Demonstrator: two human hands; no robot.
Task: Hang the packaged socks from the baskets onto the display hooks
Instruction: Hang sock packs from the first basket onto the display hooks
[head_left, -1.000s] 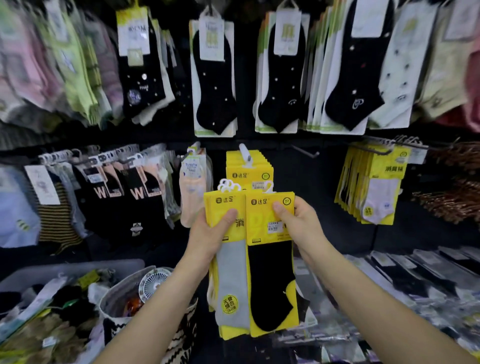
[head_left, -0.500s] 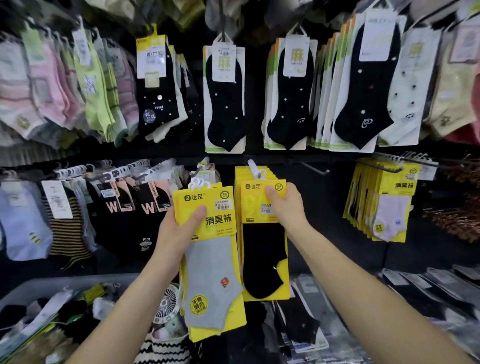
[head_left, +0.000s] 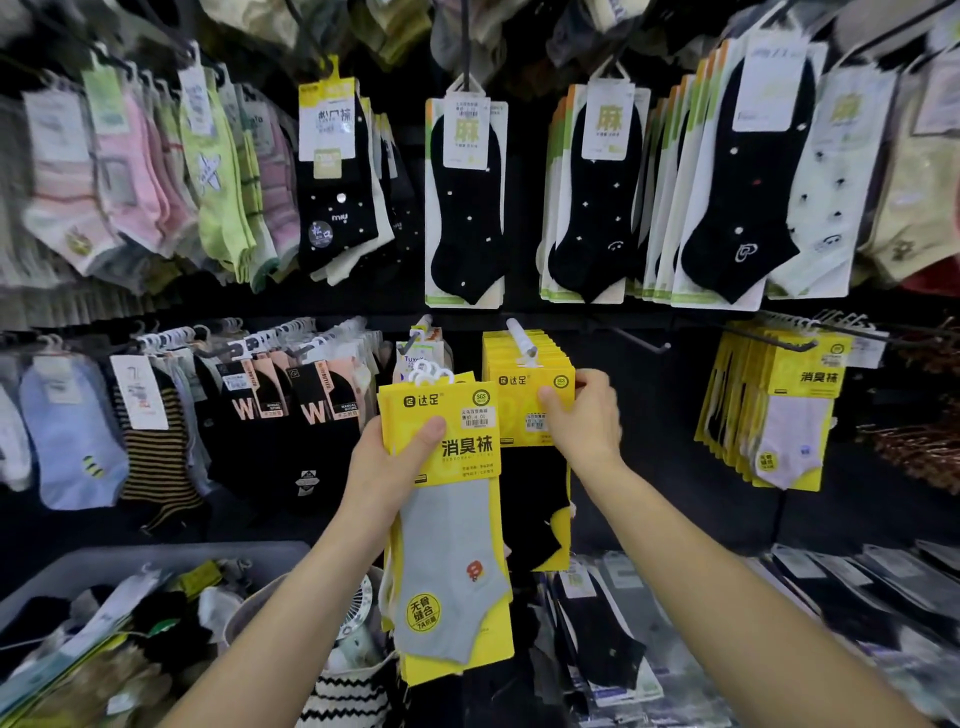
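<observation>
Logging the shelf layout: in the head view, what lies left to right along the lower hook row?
light blue socks → striped socks → black W socks → left hand → grey-sock packs → black-sock pack → right hand → far-right yellow packs

- grey-sock pack — bright yellow card, black lettering; plain grey sock with one small orange-red motif.
- black-sock pack — same yellow card; sock solid black.
- white-sock packs, right row — yellow cards, off-white socks.
- dotted socks, upper row — black with scattered white dots, on white cards edged in green.
- striped socks — black with ochre horizontal bands.
- blue socks — pale blue.
- pastel socks, upper left — pink and lime green.
- basket — black-and-white zigzag.
</observation>
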